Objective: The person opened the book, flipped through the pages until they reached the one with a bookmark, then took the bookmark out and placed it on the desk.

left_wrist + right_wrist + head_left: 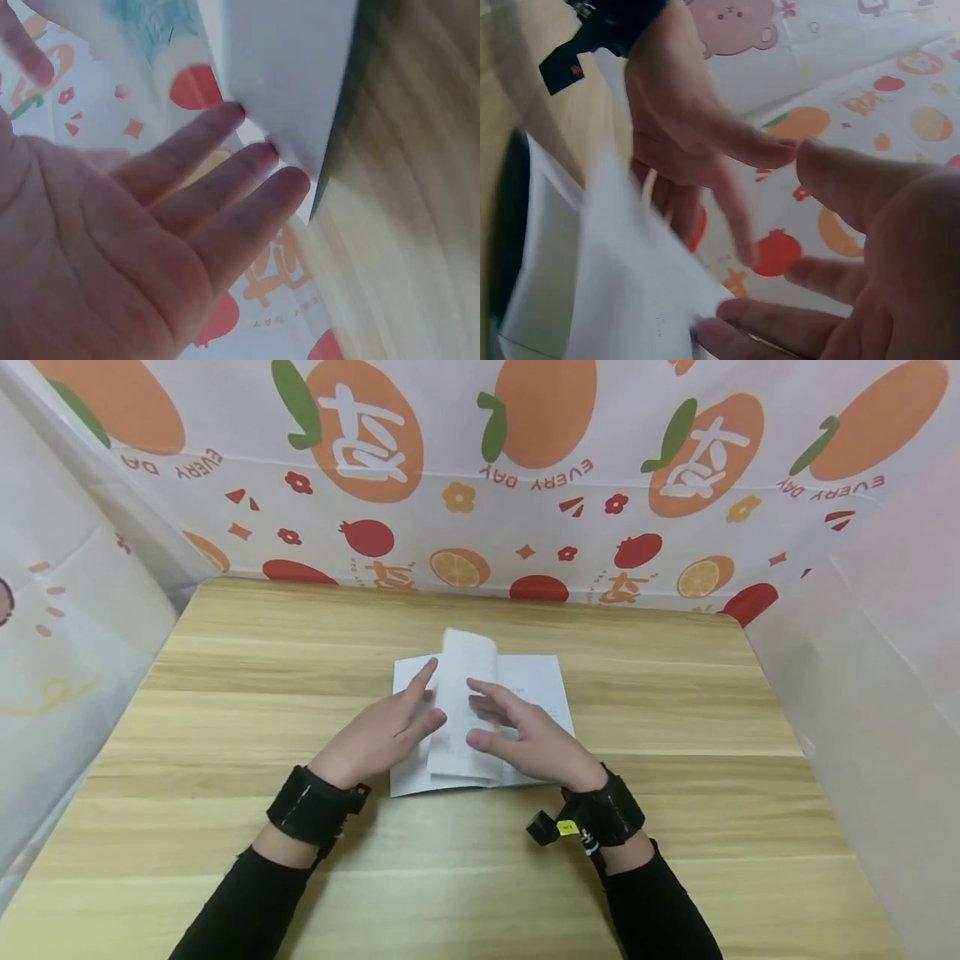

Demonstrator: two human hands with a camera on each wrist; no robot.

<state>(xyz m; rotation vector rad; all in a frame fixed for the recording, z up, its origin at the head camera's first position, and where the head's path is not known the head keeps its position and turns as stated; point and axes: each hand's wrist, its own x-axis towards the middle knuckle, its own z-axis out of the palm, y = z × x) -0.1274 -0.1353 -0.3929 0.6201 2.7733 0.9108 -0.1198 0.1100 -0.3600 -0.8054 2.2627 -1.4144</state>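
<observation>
**Raised leaf [459, 693] flanked by left hand [382, 735] and right hand [536, 739]**

The open booklet [536, 677] is laid on the tabletop [450, 877], beneath and between the hands, with the leaf raised in the gap between them. No pinch is shown: the left hand is spread, its fingertips set against paper in the left wrist view; the right hand is loosely spread at the leaf's edge, where firm contact cannot be told.

The leaf could be creased if pressed unevenly from both sides. The booklet could be slid by a sideways push, since it is not visibly pinned down by either hand.

Wristbands [315, 806] are worn behind both hands; the lower page edge could be brushed by the small black block [542, 828] inward of the right wrist. Part of the right page is covered by the right hand. Beyond the hands, a fruit-patterned cloth [465, 502] is hung.
</observation>
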